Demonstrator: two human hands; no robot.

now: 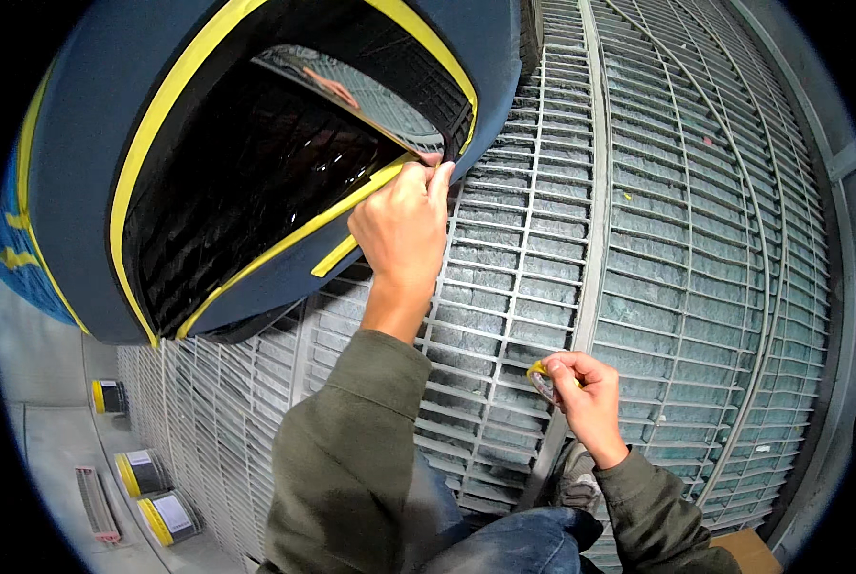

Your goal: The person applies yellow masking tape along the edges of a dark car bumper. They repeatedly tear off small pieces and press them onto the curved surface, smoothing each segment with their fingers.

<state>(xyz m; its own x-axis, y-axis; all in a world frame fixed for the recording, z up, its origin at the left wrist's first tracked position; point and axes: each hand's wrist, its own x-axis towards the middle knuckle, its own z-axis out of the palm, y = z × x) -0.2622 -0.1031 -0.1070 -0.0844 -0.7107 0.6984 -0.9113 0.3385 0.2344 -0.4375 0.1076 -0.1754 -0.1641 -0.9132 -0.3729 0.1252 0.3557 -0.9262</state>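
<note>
- Twelve o'clock taken as straight ahead of me. The dark blue, smoothly curved body panel [490, 96] filled my ten-to-twelve, its glossy black opening [246, 201] bordered in yellow tape.
- Key line: the narrow, flat yellow tape strip [342, 204] along the opening's near edge. Long axis from eight o'clock up to about two; the two o'clock end met my left hand [404, 222].
- Left hand: fingers curled, thumb up against them, tips at the panel's pointed corner. Pinching the tape or only pressing the edge, I could not tell; my own knuckles hid it.
- A short, loose-looking yellow tape piece [334, 256] lay on the blue just below, nearly parallel with the long strip, at about eight o'clock from my left knuckles.
- Right hand [589, 394]: clasped on a small yellow tape roll [539, 371], thumb and fingers around its ring. It hung over the silver-grey metal grating [595, 172], well apart from the panel.
- From the left hand, the roll lay between four and five o'clock; from the roll, the corner lay between ten and eleven.
- Left hand plainly the nearer to the strip, touching at its corner; no taut tape seen spanning the gap between my hands.
</note>
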